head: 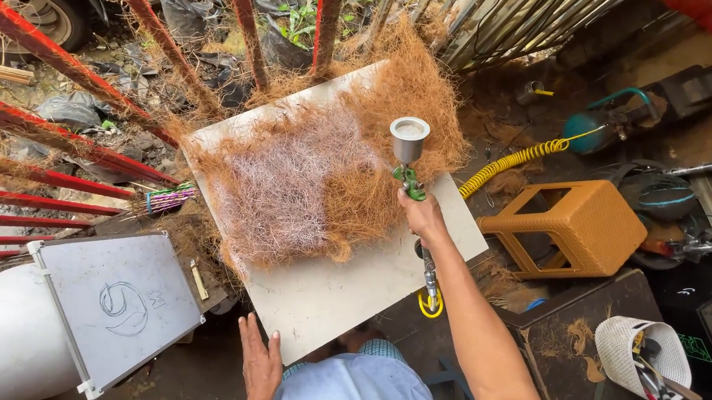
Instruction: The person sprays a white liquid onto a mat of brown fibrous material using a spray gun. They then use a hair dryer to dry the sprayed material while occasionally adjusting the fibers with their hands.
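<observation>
One white basket (623,350) of tools (658,383)

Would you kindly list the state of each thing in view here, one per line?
right hand: closed around the spray gun's grip
spray gun: upright, cup on top, yellow hose attached below
left hand: open, fingers at the board's near edge
board: flat, partly covered
coir fibre: spread out, left patch whitish
orange stool: tipped on its side
whiteboard: lying tilted, with a scribble
</observation>
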